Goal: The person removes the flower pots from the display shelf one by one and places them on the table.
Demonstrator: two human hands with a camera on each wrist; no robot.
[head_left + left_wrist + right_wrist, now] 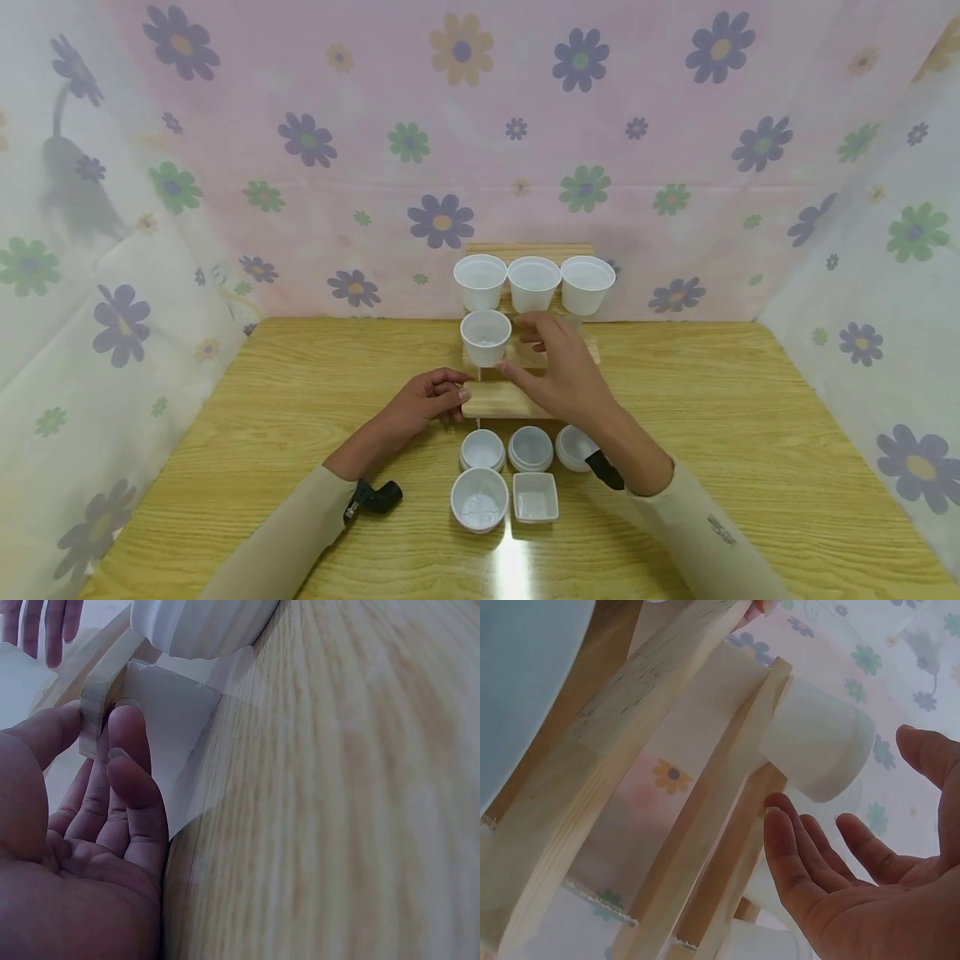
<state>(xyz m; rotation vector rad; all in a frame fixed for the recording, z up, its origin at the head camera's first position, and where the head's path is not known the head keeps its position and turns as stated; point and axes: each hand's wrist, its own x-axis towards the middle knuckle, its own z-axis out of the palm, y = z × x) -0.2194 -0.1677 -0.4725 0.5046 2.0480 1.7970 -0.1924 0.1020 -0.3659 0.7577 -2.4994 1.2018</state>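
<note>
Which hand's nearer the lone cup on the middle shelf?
Right. Right hand is just beside the cup; left hand is lower, pinching the left end of the front board.

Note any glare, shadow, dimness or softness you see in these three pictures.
Head: bright glare on the table at bottom centre, grey lamp-shaped shadow on the left cloth; left wrist: dim, with the left hand in shade; right wrist: hazy and low in contrast, the wooden shelf slanting across, the right hand darker than the backdrop.
</note>
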